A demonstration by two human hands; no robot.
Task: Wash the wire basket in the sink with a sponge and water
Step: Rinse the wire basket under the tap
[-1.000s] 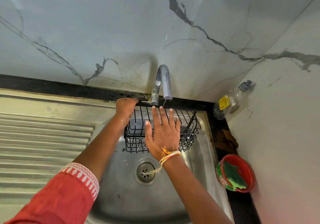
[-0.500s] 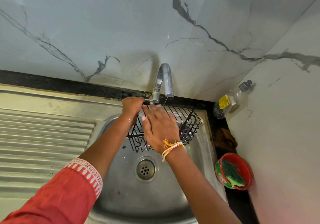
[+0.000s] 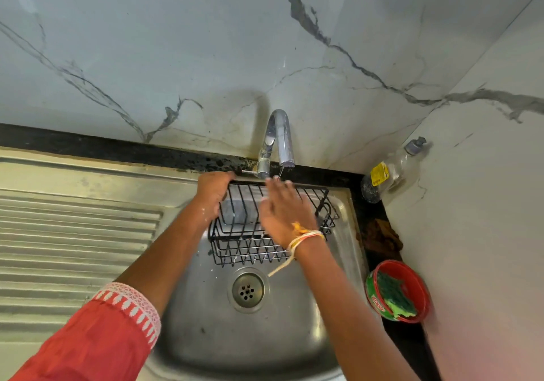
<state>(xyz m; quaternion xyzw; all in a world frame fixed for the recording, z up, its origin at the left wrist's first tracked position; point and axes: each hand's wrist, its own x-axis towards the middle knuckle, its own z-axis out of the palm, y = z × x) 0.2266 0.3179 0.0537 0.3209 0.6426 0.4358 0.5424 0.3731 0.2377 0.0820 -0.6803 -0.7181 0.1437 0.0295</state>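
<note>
1. Under the tap (image 3: 276, 142), over the back of the sink (image 3: 206, 336), the black wire basket (image 3: 244, 248) is being held up off the bowl, above the drain (image 3: 247, 290).
2. At the basket's back-left corner, the left hand (image 3: 213, 193) is gripping the top rim, fingers curled over the wire.
3. Across the basket's middle, the right hand (image 3: 282, 214) is lying flat with fingers straight and close together, holding nothing; its fingertips are reaching up to just below the spout, where only a thin trickle is falling.
4. Off to the right on the counter, the green sponge (image 3: 394, 295) is sitting in a red tub (image 3: 418, 280), well apart from both hands, so the scrubbing looks not yet begun.
5. Behind the tub, a brown rag (image 3: 379, 236) is lying on the ledge and a clear bottle (image 3: 388, 171) is leaning in the corner.
6. Risks, as a judgement: wet wire is slippery, and with only one hand gripping, the basket could be twisting loose and dropping into the bowl.
7. Reaching for the sponge could be knocking the tub or bottle off the narrow ledge.
8. Opening the tap harder could be splashing water off the wires onto the counter and sleeve (image 3: 97, 339).
</note>
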